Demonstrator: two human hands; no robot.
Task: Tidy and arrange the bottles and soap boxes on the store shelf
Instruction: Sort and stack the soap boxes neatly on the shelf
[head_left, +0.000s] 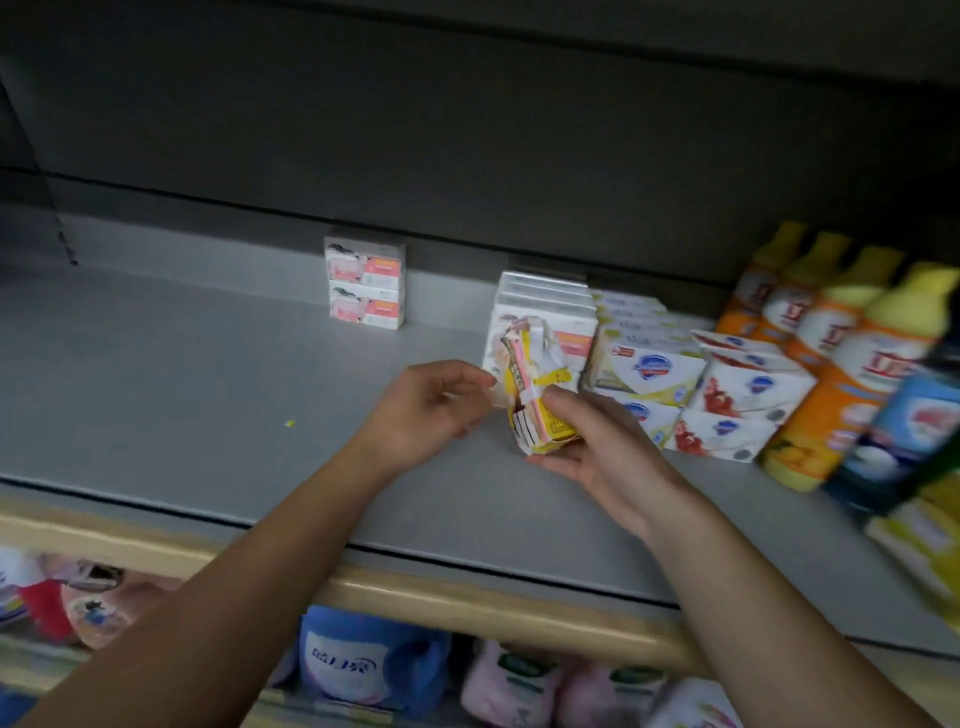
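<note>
My right hand (587, 441) grips a crumpled yellow, pink and white soap box (530, 384) above the grey shelf (208, 389). My left hand (426, 405) is beside it on the left, fingers curled, fingertips pinching the box's torn white flap. Behind the held box stands a row of white and pink soap boxes (550, 312). To its right are stacked white soap boxes with blue logos (649, 364) and red-printed ones (748, 395). Two pink and white soap boxes (365, 283) are stacked at the shelf's back. Orange bottles with yellow caps (821, 332) line the right.
A blue-labelled bottle (904, 441) and yellow packs (924, 545) stand blurred at the far right. The wooden shelf edge (415, 587) runs below, with blue and pink refill bags (363, 665) on the lower shelf. A tiny yellow scrap (289, 423) lies on the shelf's left part.
</note>
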